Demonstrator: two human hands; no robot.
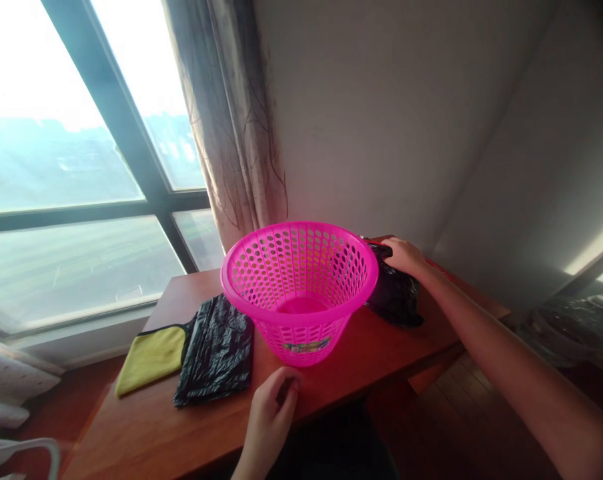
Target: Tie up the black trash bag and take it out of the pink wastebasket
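Observation:
A pink perforated plastic basket (261, 267) stands upright in the middle of a reddish wooden table (371, 347). My right hand (405, 256) reaches past the basket's right side and rests on a bundle of black plastic bags (394, 297), fingers curled onto its top. My left hand (271, 407) sits at the table's near edge just in front of the basket, fingers curled inward; I cannot make out anything in them. A flat folded black plastic bag (216, 350) lies left of the basket, with a yellow cloth (151, 353) beside it.
A large window (81, 167) and a patterned curtain (231, 113) stand behind the table on the left. A plain wall rises behind the basket. A dark glass surface (576, 327) is at the far right. White fabric (11, 387) shows at the lower left.

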